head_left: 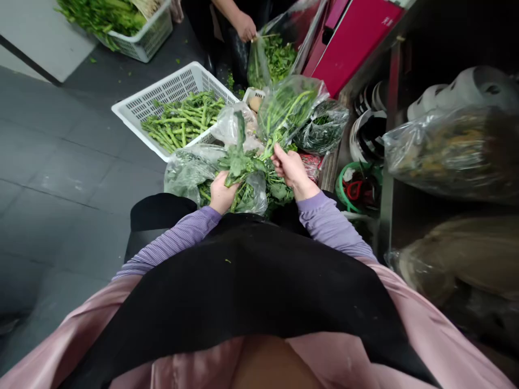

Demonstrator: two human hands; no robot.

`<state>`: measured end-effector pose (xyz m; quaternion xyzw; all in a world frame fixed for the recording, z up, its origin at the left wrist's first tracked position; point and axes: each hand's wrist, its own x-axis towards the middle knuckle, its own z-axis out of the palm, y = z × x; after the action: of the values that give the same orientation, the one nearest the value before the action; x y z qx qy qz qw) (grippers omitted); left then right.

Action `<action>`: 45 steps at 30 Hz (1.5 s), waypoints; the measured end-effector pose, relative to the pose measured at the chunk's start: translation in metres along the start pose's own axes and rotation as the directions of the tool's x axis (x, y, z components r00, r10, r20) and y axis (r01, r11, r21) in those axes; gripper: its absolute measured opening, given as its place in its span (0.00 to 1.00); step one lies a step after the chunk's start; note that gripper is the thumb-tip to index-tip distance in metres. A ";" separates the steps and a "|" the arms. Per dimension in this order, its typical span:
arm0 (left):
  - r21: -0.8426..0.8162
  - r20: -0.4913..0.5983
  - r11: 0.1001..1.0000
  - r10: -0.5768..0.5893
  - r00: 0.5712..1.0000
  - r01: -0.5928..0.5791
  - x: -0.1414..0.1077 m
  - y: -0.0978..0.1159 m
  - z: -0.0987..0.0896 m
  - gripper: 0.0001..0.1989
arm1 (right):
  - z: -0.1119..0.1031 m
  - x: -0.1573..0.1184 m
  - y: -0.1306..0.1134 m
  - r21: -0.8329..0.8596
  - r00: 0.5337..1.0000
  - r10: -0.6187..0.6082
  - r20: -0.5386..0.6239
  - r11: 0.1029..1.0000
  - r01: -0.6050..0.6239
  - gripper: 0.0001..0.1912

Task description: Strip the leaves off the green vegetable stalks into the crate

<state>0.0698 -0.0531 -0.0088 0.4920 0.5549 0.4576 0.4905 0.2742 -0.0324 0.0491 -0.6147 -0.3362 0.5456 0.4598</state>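
Note:
My left hand (221, 193) is closed around the stem of a leafy green vegetable (239, 165), whose leafy top points away from me. To its right, my right hand (292, 168) pinches a pale green leafy piece (271, 149) between thumb and fingers. Beneath both hands, more leafy greens (279, 190) lie in and around a clear plastic bag (184, 167) by my lap. Beyond my left hand stands a white slotted basket (140, 145) with trimmed green stalks (182, 121) in it. A clear bag of green stems (290, 105) rests just past my right hand.
Across from me, a co-worker's hand (244, 26) is at another bag of greens (279, 54). A second white basket (140, 46) of greens stands at the upper left. On the right are a magenta panel (357, 43), a green basket (344, 201) and a shelf with a bulging bag (446, 154).

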 end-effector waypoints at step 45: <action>0.017 0.040 0.996 0.088 0.995 -0.089 -0.005 -0.006 -0.002 0.09 | 0.008 0.002 0.023 0.317 0.999 0.026 0.023 0.948 -0.032 0.15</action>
<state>0.0675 -0.0584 -0.0140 0.5296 0.5273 0.4637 0.4759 0.2643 -0.0367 0.0270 -0.5325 -0.2396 0.6049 0.5414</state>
